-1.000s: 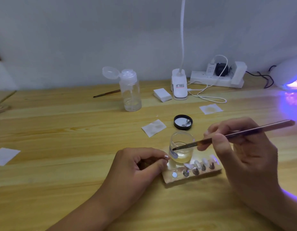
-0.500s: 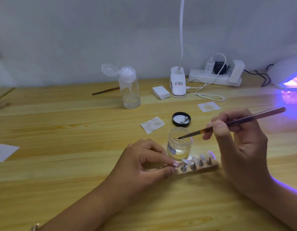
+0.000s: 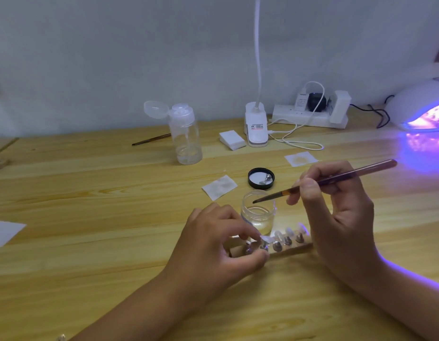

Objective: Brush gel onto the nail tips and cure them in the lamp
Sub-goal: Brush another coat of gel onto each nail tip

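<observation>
Curing lamp point(image 3: 420, 112) lit at far right, well apart from the work; its contents cannot be made out. Judged early: gel loading in hand, curing outstanding. Right hand point(image 3: 341, 212) pinches the brush point(image 3: 324, 180), bristles over the open gel jar point(image 3: 259, 212). Left hand point(image 3: 213, 244) pinches one of the nail tips point(image 3: 290, 233), mounted on the wooden holder point(image 3: 292, 251) just in front of the jar.
</observation>
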{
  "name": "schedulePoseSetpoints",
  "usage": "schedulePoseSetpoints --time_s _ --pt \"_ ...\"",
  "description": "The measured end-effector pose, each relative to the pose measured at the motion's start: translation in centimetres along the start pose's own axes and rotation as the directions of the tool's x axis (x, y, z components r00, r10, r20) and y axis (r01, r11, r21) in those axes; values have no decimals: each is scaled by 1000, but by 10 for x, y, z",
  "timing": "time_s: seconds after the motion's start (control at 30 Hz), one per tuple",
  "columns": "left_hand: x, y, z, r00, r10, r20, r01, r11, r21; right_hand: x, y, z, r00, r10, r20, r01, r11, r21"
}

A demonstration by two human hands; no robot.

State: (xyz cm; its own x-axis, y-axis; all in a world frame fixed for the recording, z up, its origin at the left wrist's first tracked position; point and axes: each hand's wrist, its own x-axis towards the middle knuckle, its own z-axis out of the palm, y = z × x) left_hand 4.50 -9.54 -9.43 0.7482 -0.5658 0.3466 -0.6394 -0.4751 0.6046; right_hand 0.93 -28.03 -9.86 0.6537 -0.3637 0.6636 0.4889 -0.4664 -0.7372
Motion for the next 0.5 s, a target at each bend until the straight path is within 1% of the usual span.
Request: schedulePoseSetpoints --time_s 0.23,0.5 --pt "2 2 7 998 -14 -69 10 998 -57 0 2 0 1000 4 4 -4 1000 4" --pt "-1 3 8 992 59 -109 -55 998 36 0 1 0 1000 12 5 -12 1000 -7"
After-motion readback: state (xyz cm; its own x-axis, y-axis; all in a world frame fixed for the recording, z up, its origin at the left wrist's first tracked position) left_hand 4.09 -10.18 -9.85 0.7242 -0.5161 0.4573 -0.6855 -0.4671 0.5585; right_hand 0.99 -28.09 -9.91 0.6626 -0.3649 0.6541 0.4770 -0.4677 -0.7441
